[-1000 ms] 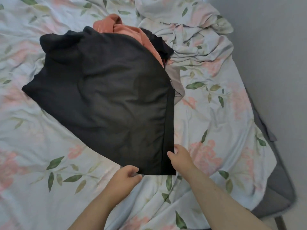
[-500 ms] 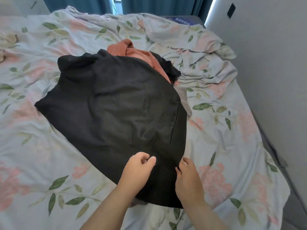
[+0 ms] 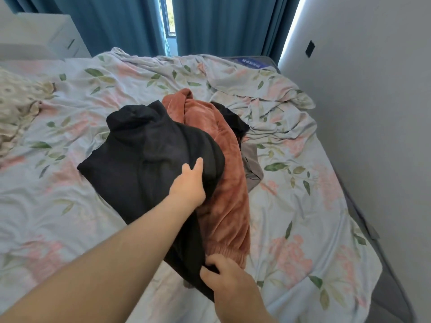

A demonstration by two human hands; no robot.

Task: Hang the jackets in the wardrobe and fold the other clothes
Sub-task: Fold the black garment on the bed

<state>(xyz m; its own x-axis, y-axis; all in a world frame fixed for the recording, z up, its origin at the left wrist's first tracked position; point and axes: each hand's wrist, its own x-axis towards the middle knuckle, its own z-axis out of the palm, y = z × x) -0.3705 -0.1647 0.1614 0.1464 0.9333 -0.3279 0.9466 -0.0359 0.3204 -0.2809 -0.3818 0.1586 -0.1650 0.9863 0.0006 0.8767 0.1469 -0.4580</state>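
Note:
A black garment (image 3: 140,159) lies on the flowered bed sheet (image 3: 303,206), folded over on itself toward the left. My left hand (image 3: 189,183) reaches across it and grips its folded right edge, thumb on top. At the near end my right hand (image 3: 228,278) pinches the garment's lower corner. A rust-coloured fleece garment (image 3: 224,183) lies uncovered to the right of the black one, its cuffed end near my right hand. More dark cloth (image 3: 233,120) and a grey piece (image 3: 253,169) show behind and beside the fleece.
The bed's right edge runs close to a white wall (image 3: 373,113). Blue curtains (image 3: 221,24) hang behind the bed's far end. A white cabinet (image 3: 37,33) stands at the far left, and a patterned pillow (image 3: 18,103) lies at the bed's left side.
The black garment's right side has been folded over to the left, which uncovers the rust fleece. My left hand moved up along the fold; the camera tilted up to show the curtains.

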